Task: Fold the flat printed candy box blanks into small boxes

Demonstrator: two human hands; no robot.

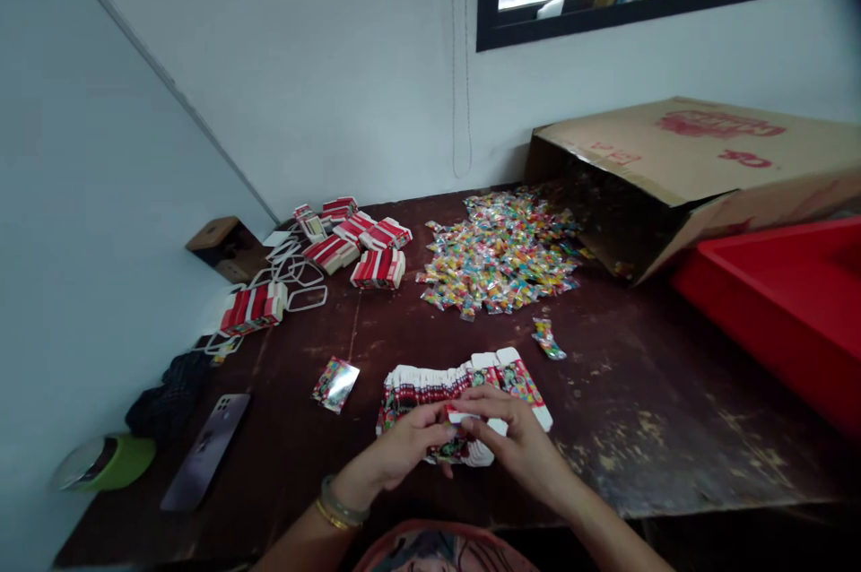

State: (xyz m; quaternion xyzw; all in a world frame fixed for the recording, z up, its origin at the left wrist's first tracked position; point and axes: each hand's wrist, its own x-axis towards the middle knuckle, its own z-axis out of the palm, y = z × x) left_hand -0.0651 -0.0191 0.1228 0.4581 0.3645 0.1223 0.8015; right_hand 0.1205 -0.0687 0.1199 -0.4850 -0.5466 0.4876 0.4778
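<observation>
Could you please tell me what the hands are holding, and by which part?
The left hand and right hand hold a small, multicoloured printed cardboard box at its white-flapped end; the grip underneath is mostly hidden.

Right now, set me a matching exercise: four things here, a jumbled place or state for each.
1. phone
2. red bin
3. candy-packet heap
4. row of cartons

A. beneath left hand and right hand
B. lying camera side up
C. spread at the cardboard box mouth
D. at the picture's right edge

Pairs: 1-B; 2-D; 3-C; 4-A
</observation>
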